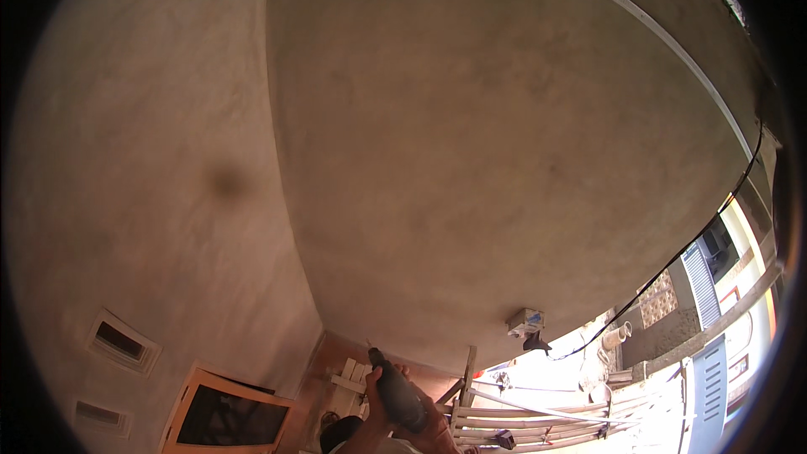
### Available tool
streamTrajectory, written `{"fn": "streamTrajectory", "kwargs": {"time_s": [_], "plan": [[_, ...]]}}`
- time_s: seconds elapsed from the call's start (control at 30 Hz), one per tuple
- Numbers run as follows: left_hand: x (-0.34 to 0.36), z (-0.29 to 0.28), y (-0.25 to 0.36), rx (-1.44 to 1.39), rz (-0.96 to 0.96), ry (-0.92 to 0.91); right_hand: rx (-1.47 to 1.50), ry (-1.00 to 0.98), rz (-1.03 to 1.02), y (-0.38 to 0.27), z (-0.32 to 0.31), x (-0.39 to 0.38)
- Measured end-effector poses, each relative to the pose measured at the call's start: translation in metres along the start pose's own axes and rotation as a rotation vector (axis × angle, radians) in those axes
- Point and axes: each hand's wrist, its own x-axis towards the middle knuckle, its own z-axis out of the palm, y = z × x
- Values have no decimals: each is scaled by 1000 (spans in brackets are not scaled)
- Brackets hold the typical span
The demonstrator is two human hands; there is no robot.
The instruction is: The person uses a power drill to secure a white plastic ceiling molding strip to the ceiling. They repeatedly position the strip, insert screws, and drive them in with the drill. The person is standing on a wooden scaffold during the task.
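Low in the middle of the head view, a dark power drill [395, 390] is held up between my two hands. Its thin bit points up and to the left, and the tip looks apart from the plaster around it. My left hand [377, 403] is closed on the drill's left side, near the front. Round its right and rear side wraps my right hand [434, 422]; its fingers are partly hidden behind the tool. A dark rounded shape [340, 431] lies beside my left forearm, too unclear to name.
Wooden rails [504, 422] and an upright post [464, 378] stand right of my hands. A small box [525, 321] is on the plastered surface, near a black cable [647, 286]. An orange-framed window [227, 416] is at lower left; a white strip [664, 29] curves across the upper right.
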Motion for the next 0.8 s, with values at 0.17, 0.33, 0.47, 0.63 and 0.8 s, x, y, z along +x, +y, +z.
{"fn": "streamTrajectory", "kwargs": {"time_s": [0.17, 0.33, 0.47, 0.63, 0.8], "plan": [[-7, 23, 1, 112, 48, 210, 46, 12, -87, 15, -2, -13], [-37, 72, 3, -203, -129, -36, 245, 109, 148, 58, -23, -46], [-30, -30, -5, -187, -145, 1, 544, 136, 71, -12, -40, -48], [-41, -41, 26, -218, 54, 335, 682, 165, -166, -26, -63, -57], [-43, 18, 83, 36, 120, 260, 798, 148, -73, -19, -69, -59]]}}
